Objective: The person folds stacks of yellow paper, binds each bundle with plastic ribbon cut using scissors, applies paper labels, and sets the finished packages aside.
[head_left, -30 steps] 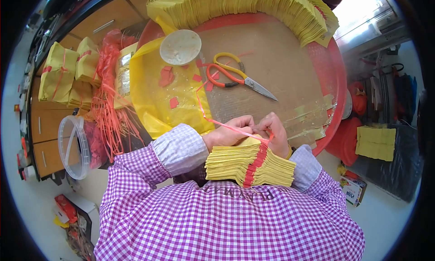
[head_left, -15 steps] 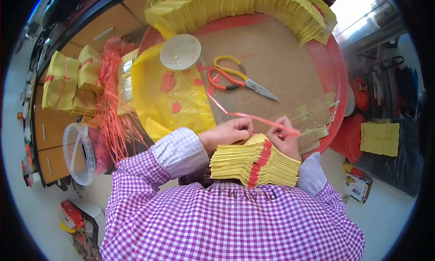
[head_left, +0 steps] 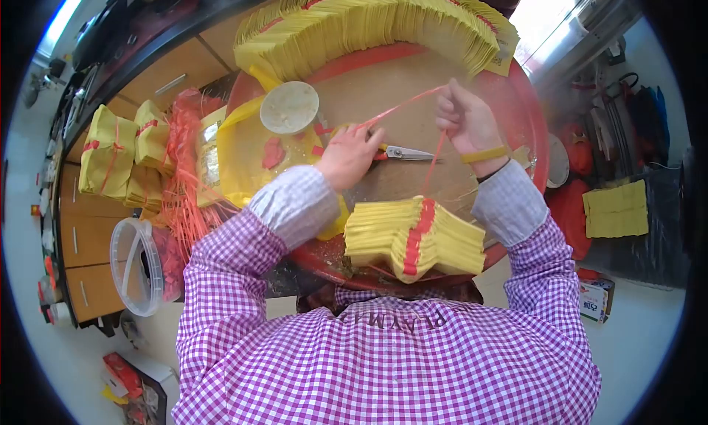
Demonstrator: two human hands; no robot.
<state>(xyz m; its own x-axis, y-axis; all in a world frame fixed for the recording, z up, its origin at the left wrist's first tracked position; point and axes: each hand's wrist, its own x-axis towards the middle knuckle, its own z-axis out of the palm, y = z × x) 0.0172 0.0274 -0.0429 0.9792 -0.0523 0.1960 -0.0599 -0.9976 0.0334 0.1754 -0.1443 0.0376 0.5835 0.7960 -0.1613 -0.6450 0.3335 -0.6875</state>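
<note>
My left hand (head_left: 349, 157) is closed over the handles of the scissors (head_left: 410, 153), whose blades point right and whose grips are mostly hidden. My right hand (head_left: 470, 120), raised over the round table, pinches a thin red plastic strip (head_left: 404, 106). From its fingers one length slants left to just above my left hand. Another length drops to the bundle of folded yellow paper (head_left: 451, 241), which rests at the table's near edge in front of my chest. A red band (head_left: 418, 237) crosses the middle of this fanned bundle.
A long curved row of yellow paper (head_left: 369, 27) lines the far rim. A white bowl (head_left: 289, 108) stands on yellow plastic sheeting (head_left: 243, 163) by red scraps (head_left: 273, 154). To the left hang red strips (head_left: 188, 196), beside tied yellow bundles (head_left: 107, 156) and a clear bucket (head_left: 136, 266).
My left hand left the bundle and moved up onto the scissors, which have shifted. My right hand rose, drawing the red strip up from the bundle, which now sits farther from my chest.
</note>
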